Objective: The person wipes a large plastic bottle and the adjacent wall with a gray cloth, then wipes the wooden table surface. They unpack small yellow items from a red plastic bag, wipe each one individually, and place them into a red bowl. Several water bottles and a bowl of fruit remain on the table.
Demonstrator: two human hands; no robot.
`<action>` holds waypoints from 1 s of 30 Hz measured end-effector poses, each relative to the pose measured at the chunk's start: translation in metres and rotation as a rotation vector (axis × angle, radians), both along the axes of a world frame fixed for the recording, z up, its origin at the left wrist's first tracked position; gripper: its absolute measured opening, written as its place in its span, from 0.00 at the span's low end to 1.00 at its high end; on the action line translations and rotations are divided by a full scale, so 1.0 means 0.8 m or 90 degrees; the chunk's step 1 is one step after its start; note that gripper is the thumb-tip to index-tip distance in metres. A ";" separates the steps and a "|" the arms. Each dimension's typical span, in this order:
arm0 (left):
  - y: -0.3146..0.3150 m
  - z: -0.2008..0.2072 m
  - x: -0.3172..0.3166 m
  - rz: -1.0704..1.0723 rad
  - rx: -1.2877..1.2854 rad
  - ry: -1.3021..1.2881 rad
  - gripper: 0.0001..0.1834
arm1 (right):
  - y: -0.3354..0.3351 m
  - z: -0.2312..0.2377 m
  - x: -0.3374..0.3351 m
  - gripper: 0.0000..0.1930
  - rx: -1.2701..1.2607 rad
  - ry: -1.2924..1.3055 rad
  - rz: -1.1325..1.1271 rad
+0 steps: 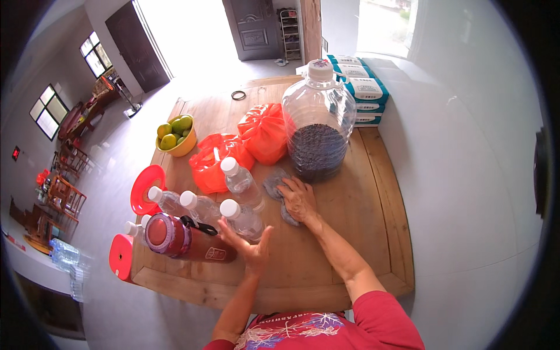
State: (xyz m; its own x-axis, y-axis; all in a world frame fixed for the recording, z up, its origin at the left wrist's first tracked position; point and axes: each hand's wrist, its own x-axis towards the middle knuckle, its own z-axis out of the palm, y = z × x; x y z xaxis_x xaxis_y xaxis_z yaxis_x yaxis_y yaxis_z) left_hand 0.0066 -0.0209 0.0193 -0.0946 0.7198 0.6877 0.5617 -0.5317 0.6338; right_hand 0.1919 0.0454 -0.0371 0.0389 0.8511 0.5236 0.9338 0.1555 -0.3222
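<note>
My right hand (300, 201) presses a crumpled grey cloth (273, 182) onto the wooden table, just in front of a big clear plastic jug (318, 111) partly filled with dark grains. My left hand (252, 248) holds nothing; its thumb and fingers are spread beside a clear bottle with a white cap (242, 220). Whether it touches that bottle I cannot tell. To its left stands a reddish-brown drink bottle (195, 240) with a black strap. More white-capped clear bottles stand behind it, among them one nearer the bags (242, 185).
Two knotted red plastic bags (263, 133) sit mid-table beside a yellow bowl (185, 147) of green fruit. A red plate (147, 185) and a red round-cornered object (121, 256) are at the left edge. Tissue packs (367, 90) are stacked by the right wall. A dark ring (238, 95) lies far back.
</note>
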 end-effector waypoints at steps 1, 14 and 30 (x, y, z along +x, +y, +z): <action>-0.011 -0.002 -0.004 -0.006 0.047 0.007 0.59 | -0.016 0.008 0.005 0.19 -0.006 0.000 0.000; 0.025 0.113 0.136 -0.223 0.029 -0.115 0.45 | -0.058 0.035 0.221 0.12 0.017 0.958 -0.150; 0.164 0.117 0.219 -0.317 -0.259 -0.213 0.66 | 0.042 0.150 0.216 0.26 0.090 1.071 0.246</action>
State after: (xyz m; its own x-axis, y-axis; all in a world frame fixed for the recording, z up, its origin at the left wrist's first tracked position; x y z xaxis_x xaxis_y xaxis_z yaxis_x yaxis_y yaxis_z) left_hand 0.1821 0.1106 0.1131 0.1532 0.9248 0.3483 0.0554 -0.3600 0.9313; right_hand 0.3647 0.0792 0.0829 0.3985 0.8969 0.1919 -0.4785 0.3818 -0.7908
